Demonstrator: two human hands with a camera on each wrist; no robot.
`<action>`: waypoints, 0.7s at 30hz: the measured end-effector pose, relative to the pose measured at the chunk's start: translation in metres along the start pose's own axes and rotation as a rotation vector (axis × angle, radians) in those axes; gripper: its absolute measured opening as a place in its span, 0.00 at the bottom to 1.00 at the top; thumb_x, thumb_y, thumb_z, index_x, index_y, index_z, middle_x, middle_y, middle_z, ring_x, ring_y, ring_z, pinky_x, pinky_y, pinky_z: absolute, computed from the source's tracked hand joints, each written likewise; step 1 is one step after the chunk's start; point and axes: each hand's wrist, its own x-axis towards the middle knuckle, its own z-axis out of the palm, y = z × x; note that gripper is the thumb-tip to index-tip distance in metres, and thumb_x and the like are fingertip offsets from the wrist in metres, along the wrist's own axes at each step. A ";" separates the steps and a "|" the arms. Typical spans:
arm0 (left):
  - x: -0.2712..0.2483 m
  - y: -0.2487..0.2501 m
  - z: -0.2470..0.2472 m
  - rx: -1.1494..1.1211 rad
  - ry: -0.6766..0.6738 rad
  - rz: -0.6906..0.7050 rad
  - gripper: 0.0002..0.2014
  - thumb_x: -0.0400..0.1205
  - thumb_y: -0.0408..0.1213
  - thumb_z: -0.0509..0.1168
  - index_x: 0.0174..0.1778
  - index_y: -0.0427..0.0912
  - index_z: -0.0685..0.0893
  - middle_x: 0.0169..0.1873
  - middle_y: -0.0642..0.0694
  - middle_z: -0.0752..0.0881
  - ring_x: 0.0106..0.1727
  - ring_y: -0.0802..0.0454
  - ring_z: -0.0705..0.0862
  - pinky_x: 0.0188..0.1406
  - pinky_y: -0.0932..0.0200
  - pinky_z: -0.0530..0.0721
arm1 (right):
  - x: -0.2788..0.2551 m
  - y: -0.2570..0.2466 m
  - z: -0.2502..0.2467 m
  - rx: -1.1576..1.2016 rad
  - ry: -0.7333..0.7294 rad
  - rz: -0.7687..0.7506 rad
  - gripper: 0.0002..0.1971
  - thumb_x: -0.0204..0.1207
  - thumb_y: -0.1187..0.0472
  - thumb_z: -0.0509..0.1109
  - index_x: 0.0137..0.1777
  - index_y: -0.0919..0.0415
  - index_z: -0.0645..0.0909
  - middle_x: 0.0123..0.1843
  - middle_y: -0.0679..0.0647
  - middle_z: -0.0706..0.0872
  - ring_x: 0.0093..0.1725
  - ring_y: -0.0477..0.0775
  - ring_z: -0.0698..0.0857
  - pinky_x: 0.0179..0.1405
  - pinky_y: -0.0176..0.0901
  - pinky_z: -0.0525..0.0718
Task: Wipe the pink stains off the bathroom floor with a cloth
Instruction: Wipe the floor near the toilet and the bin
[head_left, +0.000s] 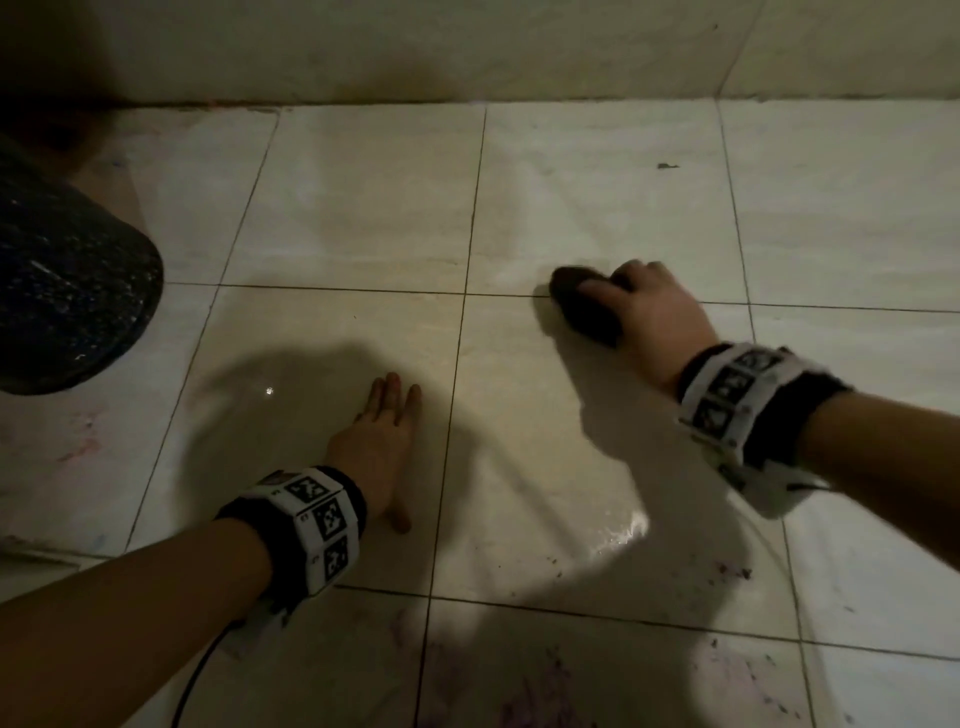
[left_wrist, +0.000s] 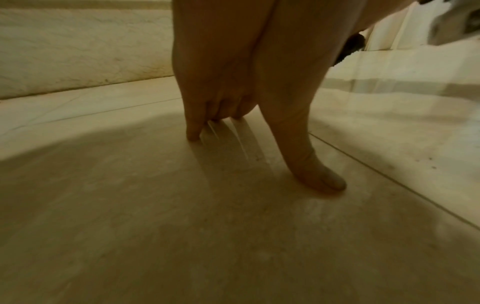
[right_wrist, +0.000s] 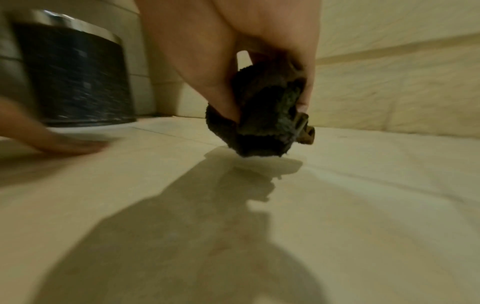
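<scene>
My right hand (head_left: 641, 312) grips a dark bunched cloth (head_left: 584, 306) and holds it down on the pale tiled floor (head_left: 363, 218) near a grout crossing. In the right wrist view the cloth (right_wrist: 265, 123) is pinched between thumb and fingers, its lower edge touching the wet tile. My left hand (head_left: 382, 441) lies flat on the floor with fingers straight, palm down; its fingertips (left_wrist: 193, 135) and thumb press the tile. Faint pink stains (head_left: 83, 441) mark the tile at far left. Purple-pink smears (head_left: 524, 696) and dark specks lie near the bottom edge.
A dark speckled bucket (head_left: 67, 291) stands at the left, also seen as a dark round container (right_wrist: 75, 78) in the right wrist view. The cream tiled wall (head_left: 467, 47) runs along the back. A wet glossy patch (head_left: 623, 530) shines between my arms.
</scene>
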 end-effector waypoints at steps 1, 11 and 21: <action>0.000 0.001 0.000 0.004 -0.002 -0.004 0.70 0.63 0.50 0.80 0.79 0.38 0.27 0.78 0.37 0.26 0.81 0.42 0.31 0.80 0.49 0.54 | 0.006 0.013 -0.005 -0.020 -0.066 0.059 0.25 0.78 0.65 0.66 0.75 0.56 0.72 0.60 0.69 0.76 0.60 0.70 0.74 0.55 0.59 0.77; -0.002 0.005 -0.005 -0.002 -0.019 -0.029 0.70 0.63 0.49 0.81 0.78 0.38 0.26 0.77 0.37 0.25 0.81 0.42 0.31 0.80 0.48 0.55 | -0.141 -0.074 0.035 0.172 -0.272 -0.481 0.14 0.75 0.55 0.59 0.48 0.49 0.87 0.49 0.51 0.82 0.45 0.51 0.74 0.30 0.38 0.79; 0.003 0.040 -0.013 -0.089 0.066 0.307 0.56 0.73 0.55 0.72 0.83 0.44 0.36 0.81 0.48 0.32 0.82 0.53 0.36 0.80 0.58 0.50 | -0.063 0.035 -0.015 -0.199 -0.154 0.083 0.22 0.79 0.56 0.63 0.74 0.51 0.69 0.62 0.61 0.74 0.62 0.64 0.74 0.44 0.49 0.76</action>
